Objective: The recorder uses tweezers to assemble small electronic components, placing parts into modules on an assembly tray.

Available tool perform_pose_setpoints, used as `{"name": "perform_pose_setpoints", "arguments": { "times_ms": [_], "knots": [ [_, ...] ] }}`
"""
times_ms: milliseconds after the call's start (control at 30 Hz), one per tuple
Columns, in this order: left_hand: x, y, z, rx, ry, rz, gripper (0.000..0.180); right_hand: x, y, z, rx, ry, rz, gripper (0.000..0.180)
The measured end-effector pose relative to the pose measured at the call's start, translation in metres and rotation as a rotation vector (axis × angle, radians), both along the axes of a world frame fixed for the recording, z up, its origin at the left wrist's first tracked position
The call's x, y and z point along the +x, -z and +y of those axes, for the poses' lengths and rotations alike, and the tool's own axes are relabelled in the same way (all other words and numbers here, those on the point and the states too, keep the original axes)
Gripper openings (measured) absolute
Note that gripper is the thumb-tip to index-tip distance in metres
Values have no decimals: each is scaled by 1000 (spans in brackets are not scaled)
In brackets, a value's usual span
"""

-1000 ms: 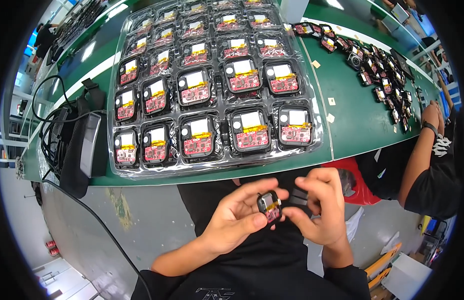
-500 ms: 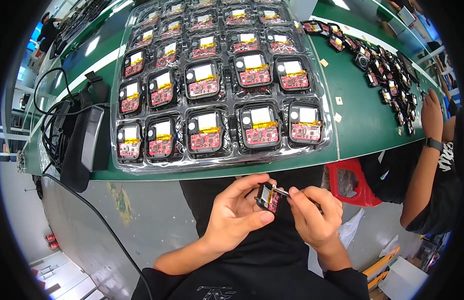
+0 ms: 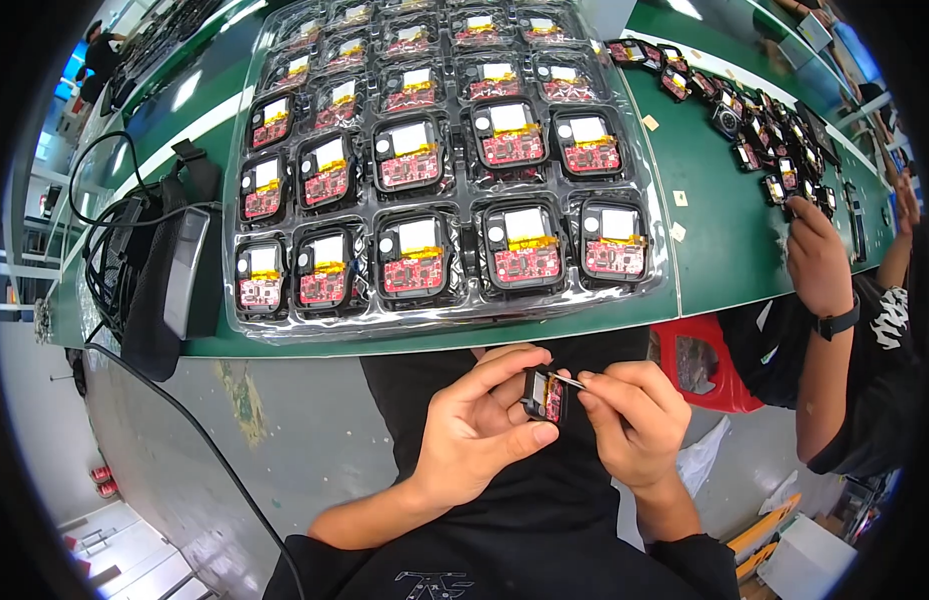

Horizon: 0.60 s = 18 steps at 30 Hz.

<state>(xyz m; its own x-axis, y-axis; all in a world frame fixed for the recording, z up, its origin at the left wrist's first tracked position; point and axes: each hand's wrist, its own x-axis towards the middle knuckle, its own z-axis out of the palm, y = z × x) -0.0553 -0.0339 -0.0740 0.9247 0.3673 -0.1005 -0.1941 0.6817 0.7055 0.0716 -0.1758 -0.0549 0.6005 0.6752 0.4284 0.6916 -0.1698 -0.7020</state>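
In my left hand (image 3: 475, 425) is a small black watch case (image 3: 547, 396), tilted on edge, its open inside with a red circuit board and yellow tape turned to the right. Fingers and thumb grip it by its edges. My right hand (image 3: 640, 420) pinches slim metal tweezers (image 3: 568, 380), whose tip reaches the upper part of the case. The far end of the tweezers is hidden in the palm. Both hands are over my lap, in front of the table edge.
A stack of clear plastic trays (image 3: 455, 318) filled with similar watch cases covers the green table (image 3: 725, 270). A black bag with cables (image 3: 150, 270) lies left. At right, a co-worker's hand (image 3: 820, 260) reaches into a pile of watch cases (image 3: 785, 150). A red stool (image 3: 690, 365) stands below.
The watch case has turned slightly and shifted a little right; the tweezers now lie at a different angle against it. The co-worker's hand has moved left to the pile.
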Motion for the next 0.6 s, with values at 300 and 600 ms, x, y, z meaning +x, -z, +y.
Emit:
{"name": "perform_pose_setpoints", "arguments": {
  "times_ms": [300,600],
  "knots": [
    [0,-12,-9,-5,-93,129,64,-13,6,3,23,70,-91,28],
    [-4,-10,-2,54,-27,58,60,-13,10,6,32,28,-300,29]
  ]
}}
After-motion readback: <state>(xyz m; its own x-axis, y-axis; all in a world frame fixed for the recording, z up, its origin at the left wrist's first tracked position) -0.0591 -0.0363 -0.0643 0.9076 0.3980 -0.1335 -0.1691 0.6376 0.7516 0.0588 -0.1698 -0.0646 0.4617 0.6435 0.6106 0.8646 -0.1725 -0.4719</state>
